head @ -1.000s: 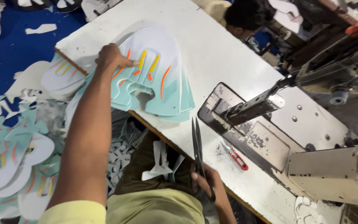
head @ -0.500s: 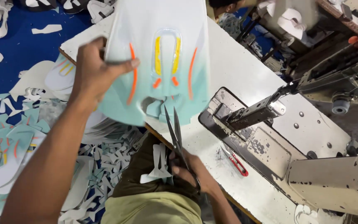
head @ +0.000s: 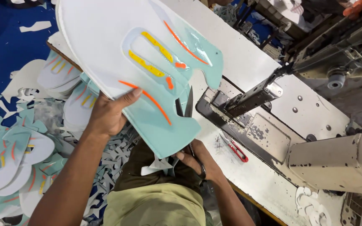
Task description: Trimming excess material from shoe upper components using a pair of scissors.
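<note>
While your left hand [head: 107, 113] lifts the shoe upper piece [head: 135, 62] up over the near left part of the white table [head: 239, 54], your thumb lies flat across its mint and white face, next to an orange stripe, and the other fingers are hidden behind the sheet, so you are pinching it between thumb and fingers. The piece is tilted, with its mint tabs pointing right and near. Your right hand [head: 197, 161] sits low, just under the near edge of the piece, fingers curled tight through the handles of the scissors [head: 188, 121]; the blades point up and far, and the piece covers part of them. Right of the blades stands the sewing machine [head: 315, 138], with a small red-handled snipper [head: 236, 150] on the table beside it. Left and near, more cut uppers [head: 9, 163] lie stacked among mint and white offcuts [head: 114, 152].
</note>
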